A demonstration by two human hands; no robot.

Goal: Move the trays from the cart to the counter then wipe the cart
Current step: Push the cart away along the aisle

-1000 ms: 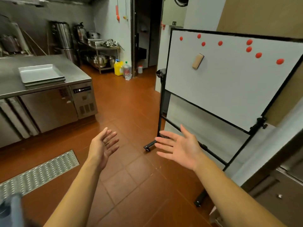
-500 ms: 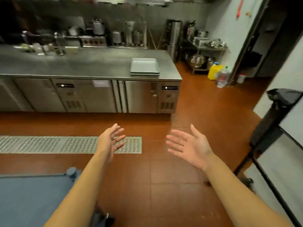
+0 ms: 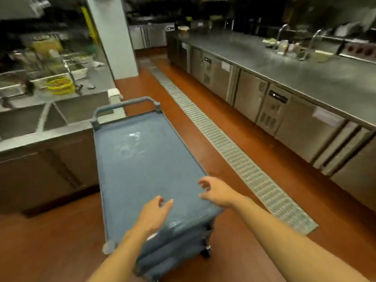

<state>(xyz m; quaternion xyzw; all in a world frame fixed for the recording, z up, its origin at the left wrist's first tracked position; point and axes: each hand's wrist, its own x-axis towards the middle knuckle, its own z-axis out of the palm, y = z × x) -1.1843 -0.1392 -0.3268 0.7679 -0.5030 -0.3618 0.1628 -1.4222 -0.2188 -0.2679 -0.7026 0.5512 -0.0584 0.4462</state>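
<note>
cart top bare, no trays seen on it, beside sink | left hand and right hand hovered over its near end, fingers loosely curled, empty | likely reaching to wipe; no cloth seen | counter right

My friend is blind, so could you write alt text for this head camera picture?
Two empty hands, left hand and right hand, reach over the bare top of a blue-grey cart on a red tiled kitchen floor. A long steel counter runs along the right.
</note>
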